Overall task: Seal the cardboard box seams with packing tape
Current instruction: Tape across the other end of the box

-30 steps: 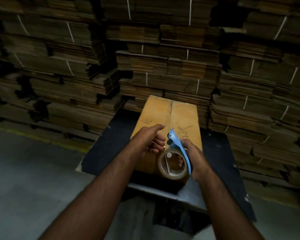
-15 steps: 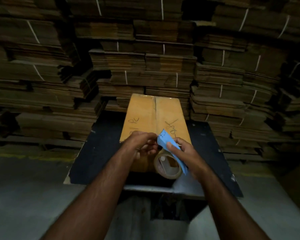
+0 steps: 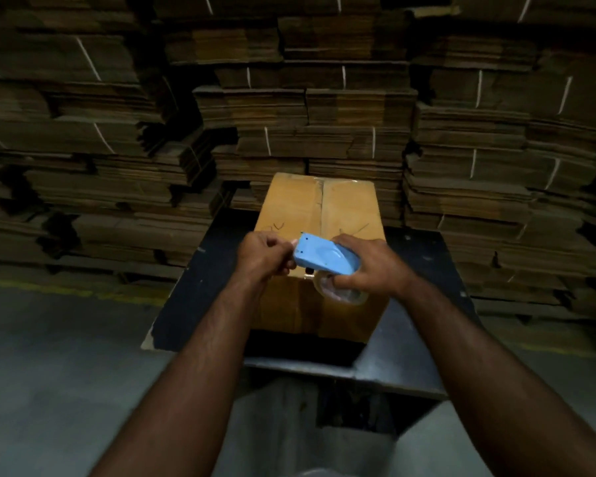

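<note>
Both of your hands meet over the near end of the cardboard box (image 3: pixel 319 215), which lies on the dark table (image 3: pixel 200 290) and runs away from you. Your right hand (image 3: pixel 369 266) is wrapped around the blue tape dispenser (image 3: pixel 322 254), with the clear tape roll (image 3: pixel 339 293) just beneath its palm. Your left hand (image 3: pixel 264 254) has its fingertips pinched together at the dispenser's front edge; what they pinch is too small to tell. Beyond your hands rise bundled stacks of flat cardboard (image 3: pixel 324 108).
</note>
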{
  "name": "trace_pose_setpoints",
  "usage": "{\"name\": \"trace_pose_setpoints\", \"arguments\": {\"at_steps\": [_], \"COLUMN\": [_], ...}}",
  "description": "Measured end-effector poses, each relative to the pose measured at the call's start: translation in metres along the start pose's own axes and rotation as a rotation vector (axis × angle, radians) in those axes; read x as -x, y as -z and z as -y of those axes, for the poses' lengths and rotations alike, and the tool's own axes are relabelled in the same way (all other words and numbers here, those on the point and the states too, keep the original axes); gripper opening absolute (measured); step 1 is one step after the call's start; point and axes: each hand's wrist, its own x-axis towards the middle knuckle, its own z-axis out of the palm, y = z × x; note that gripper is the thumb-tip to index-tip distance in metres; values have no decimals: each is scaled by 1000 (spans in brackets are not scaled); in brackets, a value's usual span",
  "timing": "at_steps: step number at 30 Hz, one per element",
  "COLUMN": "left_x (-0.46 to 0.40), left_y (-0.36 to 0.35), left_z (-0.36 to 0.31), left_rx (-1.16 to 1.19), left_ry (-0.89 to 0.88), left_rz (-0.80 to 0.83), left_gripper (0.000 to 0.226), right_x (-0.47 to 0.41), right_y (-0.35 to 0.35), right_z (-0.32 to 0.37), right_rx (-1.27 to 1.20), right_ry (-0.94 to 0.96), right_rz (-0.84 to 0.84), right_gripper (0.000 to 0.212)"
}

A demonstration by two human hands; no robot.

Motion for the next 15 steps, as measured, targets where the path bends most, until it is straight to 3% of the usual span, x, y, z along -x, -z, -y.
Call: {"name": "trace_pose_setpoints", "arguments": {"at_steps": [2, 8, 15], "left_x": [-3, -30, -45], "left_y": [-3, 9, 22], "left_z": [4, -12, 35], "left_rx": [10, 82, 91], "left_ry": [20, 35, 178], "left_rz": [-22, -187, -269], "left_gripper": [19, 14, 17], "right_x": [-9, -53, -71], "right_y": [3, 29, 10], "right_z": [-12, -37, -51], "right_rx": [-1, 7, 13], "right_ry": [56, 172, 211], "right_rz": [28, 41, 186], "right_gripper": [83, 83, 74]}}
